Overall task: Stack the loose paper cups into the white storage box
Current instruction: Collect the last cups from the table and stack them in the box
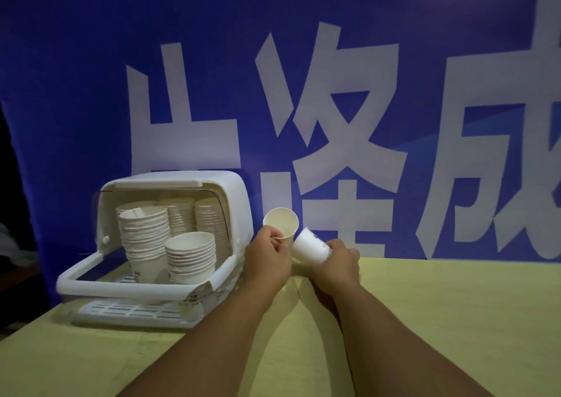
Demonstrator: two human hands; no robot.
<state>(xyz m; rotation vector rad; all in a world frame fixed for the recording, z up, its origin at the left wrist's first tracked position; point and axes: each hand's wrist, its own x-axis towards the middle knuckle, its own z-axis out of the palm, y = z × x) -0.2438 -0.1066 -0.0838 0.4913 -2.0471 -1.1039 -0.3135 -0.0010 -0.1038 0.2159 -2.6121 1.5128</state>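
Note:
The white storage box point(233, 190) stands open at the left of the table, with several stacks of white paper cups point(191, 255) inside. Just right of the box, my left hand point(267, 257) grips a paper cup point(282, 223) near its base, the cup's mouth turned toward me. My right hand point(341, 260) holds a second paper cup point(309, 246), tilted with its bottom pointing up and left, close beside the first cup.
The pale yellow table point(440, 320) stretches to the right and front. A blue banner point(334, 108) with large white characters hangs right behind it. The box's slotted tray point(133, 310) juts toward the table's left front edge.

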